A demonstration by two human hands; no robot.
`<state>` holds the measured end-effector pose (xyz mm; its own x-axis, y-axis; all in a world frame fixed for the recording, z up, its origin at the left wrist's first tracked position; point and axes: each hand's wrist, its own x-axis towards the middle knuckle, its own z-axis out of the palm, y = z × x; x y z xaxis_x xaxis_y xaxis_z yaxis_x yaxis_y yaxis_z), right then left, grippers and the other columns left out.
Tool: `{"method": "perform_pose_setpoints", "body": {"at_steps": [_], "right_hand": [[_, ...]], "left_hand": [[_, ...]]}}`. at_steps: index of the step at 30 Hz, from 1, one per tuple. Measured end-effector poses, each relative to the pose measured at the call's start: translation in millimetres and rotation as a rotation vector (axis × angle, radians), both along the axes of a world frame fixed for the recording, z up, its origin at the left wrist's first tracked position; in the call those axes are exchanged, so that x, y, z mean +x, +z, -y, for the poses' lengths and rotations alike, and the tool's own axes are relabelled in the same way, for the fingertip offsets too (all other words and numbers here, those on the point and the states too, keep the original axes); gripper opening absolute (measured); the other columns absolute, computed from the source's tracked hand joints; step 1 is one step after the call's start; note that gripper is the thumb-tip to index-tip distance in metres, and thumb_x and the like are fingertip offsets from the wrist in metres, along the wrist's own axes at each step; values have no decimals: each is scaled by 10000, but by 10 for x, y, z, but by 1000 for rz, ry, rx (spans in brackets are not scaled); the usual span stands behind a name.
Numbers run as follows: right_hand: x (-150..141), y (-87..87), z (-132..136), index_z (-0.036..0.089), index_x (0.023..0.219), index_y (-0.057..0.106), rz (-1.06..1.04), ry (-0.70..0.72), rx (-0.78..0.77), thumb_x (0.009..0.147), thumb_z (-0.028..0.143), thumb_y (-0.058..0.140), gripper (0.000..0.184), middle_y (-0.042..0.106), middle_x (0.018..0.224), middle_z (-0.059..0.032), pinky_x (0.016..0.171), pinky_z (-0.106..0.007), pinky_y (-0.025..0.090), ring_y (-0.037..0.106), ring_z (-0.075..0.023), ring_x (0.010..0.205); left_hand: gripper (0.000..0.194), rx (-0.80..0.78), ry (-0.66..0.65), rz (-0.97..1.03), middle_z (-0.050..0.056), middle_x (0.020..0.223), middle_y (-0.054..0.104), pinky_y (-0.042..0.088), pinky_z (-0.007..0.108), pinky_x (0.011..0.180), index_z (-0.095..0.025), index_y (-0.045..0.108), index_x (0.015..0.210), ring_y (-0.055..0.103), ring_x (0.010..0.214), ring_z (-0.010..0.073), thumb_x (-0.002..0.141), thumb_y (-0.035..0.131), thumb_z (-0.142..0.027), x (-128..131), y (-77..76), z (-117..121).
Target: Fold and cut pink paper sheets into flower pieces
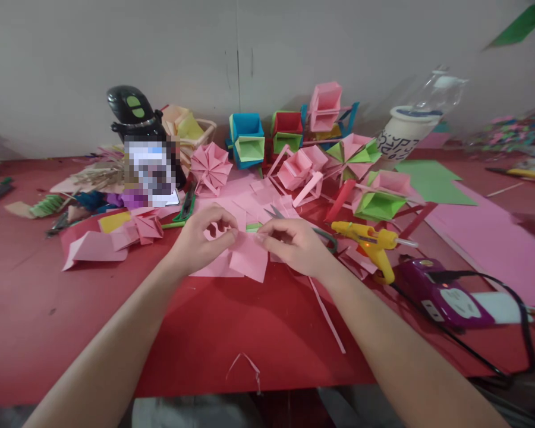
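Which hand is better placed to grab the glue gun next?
The right hand. The yellow glue gun lies just to its right on the red table, while the left hand sits farther off across the pink paper both hands pinch.

Two bare forearms enter from the near edge, one from the near left and one from the near right, each ending in a bare hand. The left hand point(203, 238) and the right hand point(294, 242) wear no gloves. No rings, bracelets or watch show on the fingers or wrists that are visible. No sleeves reach into view; both arms are uncovered from the near edge up to the wrists. The fingernails look short and unpainted, though they are small and slightly blurred. Below the arms, at the very near edge, a strip of pale grey cloth shows, apparently the person's clothing.
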<state>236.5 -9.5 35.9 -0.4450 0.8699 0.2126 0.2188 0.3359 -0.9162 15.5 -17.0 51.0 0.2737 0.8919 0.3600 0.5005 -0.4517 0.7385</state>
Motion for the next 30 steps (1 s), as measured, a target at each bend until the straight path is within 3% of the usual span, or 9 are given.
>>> {"method": "perform_pose_setpoints", "body": {"at_steps": [9,20,25,30], "right_hand": [[-18,-12,27,174,804,724,60,-4,60,896,337,671,195,677,738,-8,542,-241,378,530,-109,627],[132,112,-30,181,764,715,-51,-135,93,877,310,670,177,699,749,-22,631,-276,451,596,-151,697],[104,77,-27,176,777,720,-14,-55,65,872,329,687,184,694,763,-19,588,-257,417,573,-134,679],[37,36,-8,173,758,686,15,-1,45,890,330,669,205,646,709,-3,589,-245,424,556,-124,663]], "left_hand": [[56,-39,-71,-11,16,790,624,427,291,662,-190,626,741,552,735,148,777,606,-229,11,-22,4],[77,-172,-19,6,-5,701,586,407,280,631,-171,585,709,532,674,135,773,566,-208,-215,8,-70],[153,-146,-65,76,33,900,674,471,298,750,-167,671,939,615,846,167,863,587,-269,-159,-7,-55],[171,-208,-180,0,19,832,692,475,263,677,-172,706,893,603,741,135,905,630,-325,-26,-39,9]]}}
